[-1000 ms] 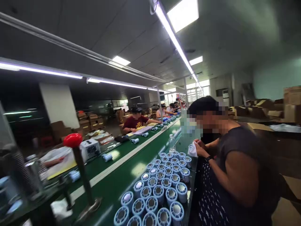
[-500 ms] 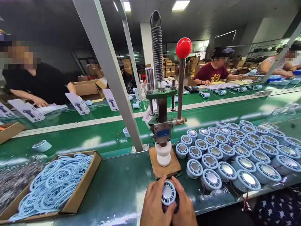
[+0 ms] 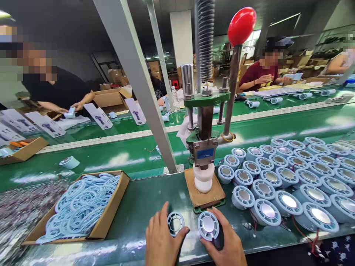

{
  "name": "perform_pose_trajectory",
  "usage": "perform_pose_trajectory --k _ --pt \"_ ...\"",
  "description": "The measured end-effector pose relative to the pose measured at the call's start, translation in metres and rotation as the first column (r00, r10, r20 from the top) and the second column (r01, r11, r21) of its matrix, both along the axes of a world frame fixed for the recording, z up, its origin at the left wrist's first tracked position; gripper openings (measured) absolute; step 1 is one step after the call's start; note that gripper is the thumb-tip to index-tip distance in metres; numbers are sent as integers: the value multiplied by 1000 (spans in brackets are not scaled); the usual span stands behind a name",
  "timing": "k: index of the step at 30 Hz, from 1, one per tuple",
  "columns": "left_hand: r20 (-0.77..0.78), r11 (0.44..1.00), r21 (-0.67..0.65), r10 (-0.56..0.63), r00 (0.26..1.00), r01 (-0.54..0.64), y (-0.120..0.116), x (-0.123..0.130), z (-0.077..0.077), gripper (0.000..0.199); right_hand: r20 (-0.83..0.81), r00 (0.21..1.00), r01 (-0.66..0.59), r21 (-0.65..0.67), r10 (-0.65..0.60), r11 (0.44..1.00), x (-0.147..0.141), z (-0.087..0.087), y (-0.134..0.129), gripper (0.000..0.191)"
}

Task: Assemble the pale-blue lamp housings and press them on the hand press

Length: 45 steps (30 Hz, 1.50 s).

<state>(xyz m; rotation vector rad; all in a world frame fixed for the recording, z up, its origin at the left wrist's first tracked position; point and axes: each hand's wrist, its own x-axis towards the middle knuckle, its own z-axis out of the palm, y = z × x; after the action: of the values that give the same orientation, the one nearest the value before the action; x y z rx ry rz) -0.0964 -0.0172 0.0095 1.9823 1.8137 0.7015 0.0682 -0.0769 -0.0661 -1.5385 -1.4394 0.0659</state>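
Observation:
Between the thumb and fingers of my left hand (image 3: 164, 232) is a light blue ring (image 3: 175, 224) with short spokes and an open middle. My right hand (image 3: 226, 240) grips a round light blue fan unit (image 3: 208, 225), its slotted face and silver disc turned up. A small gap separates the ring from the unit. Just beyond both hands stands a hand press (image 3: 204, 147) with a red-knobbed lever (image 3: 242, 26). Its white plastic head (image 3: 203, 178) is down over a brown base pad (image 3: 194, 197).
On the left, a cardboard box (image 3: 112, 207) holds a heap of blue rings (image 3: 83, 207). Rows of similar fan units (image 3: 288, 201) with trailing wires fill the right side. A grey metal post (image 3: 135, 81) rises behind the bench. Co-workers (image 3: 59, 88) sit across the green conveyor (image 3: 116, 157).
My hands, earlier together around one fan unit, have moved apart: the left now has a ring, the right keeps the unit. The camera view has shifted. A co-worker at left has lifted a blue item.

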Motion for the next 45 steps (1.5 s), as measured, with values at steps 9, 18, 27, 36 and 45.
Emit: perform_pose_trajectory --k 9,18,27,36,45 --pt "-159 868 -207 -486 860 452 14 -51 22 74 123 987 -95 -69 103 993 20 4 -10 52" --pt "-186 846 -179 -530 827 502 16 -36 13 90 115 987 -104 -73 112 992 32 3 -17 54" --pt "66 920 35 -393 917 392 -2 -4 -3 65 175 984 -41 -18 44 999 17 19 -4 60" --pt "103 832 98 -555 826 547 -11 44 13 85 103 995 6 81 -15 997 8 18 5 58" --pt "270 937 41 -345 899 348 -20 49 8 70 123 990 59 133 -76 989 7 26 7 46"
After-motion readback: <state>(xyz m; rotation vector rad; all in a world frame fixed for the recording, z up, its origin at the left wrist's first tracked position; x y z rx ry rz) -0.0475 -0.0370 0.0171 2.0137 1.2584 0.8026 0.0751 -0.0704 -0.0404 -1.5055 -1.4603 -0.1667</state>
